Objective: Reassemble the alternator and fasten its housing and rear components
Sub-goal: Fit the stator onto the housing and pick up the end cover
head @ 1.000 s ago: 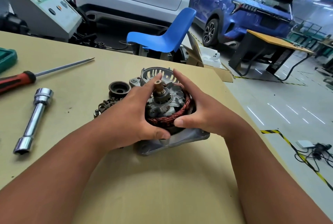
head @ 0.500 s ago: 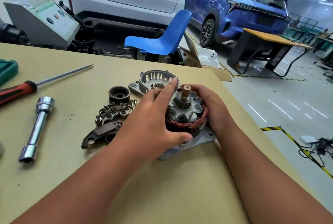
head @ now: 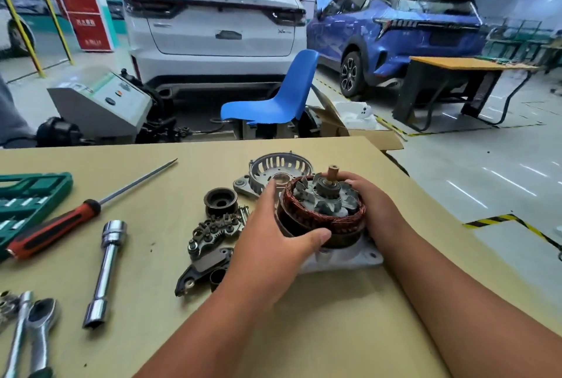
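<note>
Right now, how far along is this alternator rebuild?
Early on. Done: the rotor sits inside the copper stator on the front housing. In hand: left hand and right hand grip the stator. Left: the rear housing, rectifier and pulley lie loose on the table, unfastened.

light: bright, overhead strips | floor: streaky glare | edges: wide-angle bend | background: softly blurred

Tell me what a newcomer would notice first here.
The left hand and right hand grip a copper stator on the table, a shaft upright inside it. A red screwdriver and loose parts lie left of it. A white car and a blue car stand behind.
</note>
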{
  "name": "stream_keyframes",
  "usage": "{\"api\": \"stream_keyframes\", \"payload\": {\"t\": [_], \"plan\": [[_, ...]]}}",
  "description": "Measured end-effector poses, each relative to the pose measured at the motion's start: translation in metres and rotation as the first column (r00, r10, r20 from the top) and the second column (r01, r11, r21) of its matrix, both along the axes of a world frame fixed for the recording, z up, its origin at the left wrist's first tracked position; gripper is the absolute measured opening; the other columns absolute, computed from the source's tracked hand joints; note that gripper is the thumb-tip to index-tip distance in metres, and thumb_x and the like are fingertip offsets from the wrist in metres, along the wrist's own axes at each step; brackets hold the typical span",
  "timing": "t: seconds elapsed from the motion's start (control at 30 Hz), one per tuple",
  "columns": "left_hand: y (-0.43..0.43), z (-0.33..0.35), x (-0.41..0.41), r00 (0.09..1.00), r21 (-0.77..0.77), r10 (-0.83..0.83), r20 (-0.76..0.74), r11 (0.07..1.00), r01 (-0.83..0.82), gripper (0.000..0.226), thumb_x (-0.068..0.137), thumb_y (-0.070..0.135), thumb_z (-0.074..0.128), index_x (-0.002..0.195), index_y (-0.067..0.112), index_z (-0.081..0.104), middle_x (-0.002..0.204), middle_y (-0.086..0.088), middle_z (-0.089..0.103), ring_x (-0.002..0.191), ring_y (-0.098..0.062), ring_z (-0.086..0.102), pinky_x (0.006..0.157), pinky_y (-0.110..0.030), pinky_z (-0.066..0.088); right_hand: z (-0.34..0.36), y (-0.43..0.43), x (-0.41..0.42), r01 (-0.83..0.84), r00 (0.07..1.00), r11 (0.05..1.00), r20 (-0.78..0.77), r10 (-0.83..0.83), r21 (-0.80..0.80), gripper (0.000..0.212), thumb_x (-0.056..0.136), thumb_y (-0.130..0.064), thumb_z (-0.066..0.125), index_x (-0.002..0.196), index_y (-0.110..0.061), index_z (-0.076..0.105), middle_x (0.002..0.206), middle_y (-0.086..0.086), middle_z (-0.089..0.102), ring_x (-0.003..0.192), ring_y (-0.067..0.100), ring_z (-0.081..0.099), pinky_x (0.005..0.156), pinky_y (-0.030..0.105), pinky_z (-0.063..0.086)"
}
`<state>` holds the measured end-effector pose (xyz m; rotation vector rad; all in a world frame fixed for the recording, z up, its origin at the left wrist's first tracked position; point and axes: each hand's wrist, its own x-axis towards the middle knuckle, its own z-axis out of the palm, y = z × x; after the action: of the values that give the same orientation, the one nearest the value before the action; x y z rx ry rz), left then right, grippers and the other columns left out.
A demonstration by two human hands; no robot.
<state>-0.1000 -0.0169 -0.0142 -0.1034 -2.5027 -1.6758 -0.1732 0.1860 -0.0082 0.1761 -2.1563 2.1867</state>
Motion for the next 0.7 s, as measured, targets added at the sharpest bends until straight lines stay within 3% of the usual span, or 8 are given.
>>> {"api": "stream_keyframes", "payload": {"t": [0.07,0.13,0.2,0.37,0.47,0.57,0.7], "plan": [[0.001,0.002,0.000,0.998,0.070,0.021,0.060,0.997,-0.025,0.104,0.083,0.046,0.091,0.162,0.056,0.023,0.104,0.050,0.043,0.087,0.038,0.047,0.078,-0.002,0.034,0.000,-0.001,-0.001,0.058,0.998,0.998,0.033,-0.057,-0.017,0.038,0.100,-0.015,0.043,0.099,-0.024,0.080,0.109,0.010,0.079,0.105,0.032,0.075,0.084,0.036,0.058],[0.000,0.003,0.001,0.998,0.125,-0.005,0.065,0.992,-0.003,0.101,0.087,0.048,0.086,0.163,0.056,0.021,0.126,0.042,0.046,0.112,0.020,0.051,0.096,-0.016,0.039,0.000,-0.002,-0.001,0.094,0.993,0.992,0.079,-0.088,-0.085,0.031,0.100,-0.014,0.046,0.095,-0.018,0.076,0.101,0.013,0.078,0.095,0.032,0.072,0.076,0.033,0.056],[0.000,0.004,0.002,0.997,0.149,-0.036,0.071,0.989,0.025,0.098,0.090,0.054,0.080,0.164,0.056,0.016,0.141,0.031,0.039,0.132,0.003,0.039,0.107,-0.029,0.034,0.000,-0.003,0.000,0.140,0.985,0.978,0.122,-0.122,-0.153,0.024,0.100,-0.018,0.051,0.094,-0.016,0.074,0.097,0.015,0.074,0.090,0.029,0.069,0.073,0.033,0.054],[0.005,0.000,0.001,0.996,0.167,-0.066,0.060,0.984,0.055,0.082,0.100,0.061,0.060,0.165,0.056,0.011,0.138,0.037,0.034,0.134,0.007,0.030,0.107,-0.024,0.025,0.001,-0.008,0.002,0.216,0.967,0.968,0.164,-0.194,-0.131,0.033,0.103,-0.042,0.052,0.092,-0.024,0.077,0.090,0.008,0.081,0.073,0.020,0.077,0.053,0.022,0.054],[0.002,0.002,0.000,0.998,0.210,-0.015,0.067,0.978,0.001,0.072,0.102,0.065,0.048,0.165,0.055,0.014,0.149,0.033,0.037,0.144,0.001,0.033,0.109,-0.027,0.024,0.000,-0.014,0.004,0.191,0.974,0.975,0.147,-0.174,-0.114,0.033,0.103,-0.050,0.051,0.092,-0.030,0.076,0.097,0.011,0.081,0.085,0.026,0.079,0.069,0.033,0.058],[-0.001,0.000,-0.001,0.997,0.181,0.073,0.006,0.981,-0.073,0.066,0.104,0.065,0.042,0.166,0.050,0.023,0.166,0.019,0.036,0.152,-0.005,0.033,0.117,-0.032,0.027,0.000,-0.020,0.006,0.160,0.984,0.983,0.092,-0.151,-0.088,0.034,0.105,-0.052,0.049,0.104,-0.026,0.072,0.107,0.012,0.079,0.097,0.030,0.078,0.083,0.044,0.060],[-0.007,-0.003,-0.004,0.988,0.092,0.138,-0.065,0.987,-0.131,0.061,0.105,0.066,0.033,0.161,0.043,0.037,0.158,0.021,0.046,0.144,0.000,0.041,0.116,-0.031,0.035,0.003,-0.028,0.007,0.095,0.995,0.995,-0.008,-0.095,-0.023,0.032,0.108,-0.050,0.043,0.111,-0.033,0.070,0.102,0.001,0.079,0.094,0.021,0.078,0.066,0.029,0.061]]}}
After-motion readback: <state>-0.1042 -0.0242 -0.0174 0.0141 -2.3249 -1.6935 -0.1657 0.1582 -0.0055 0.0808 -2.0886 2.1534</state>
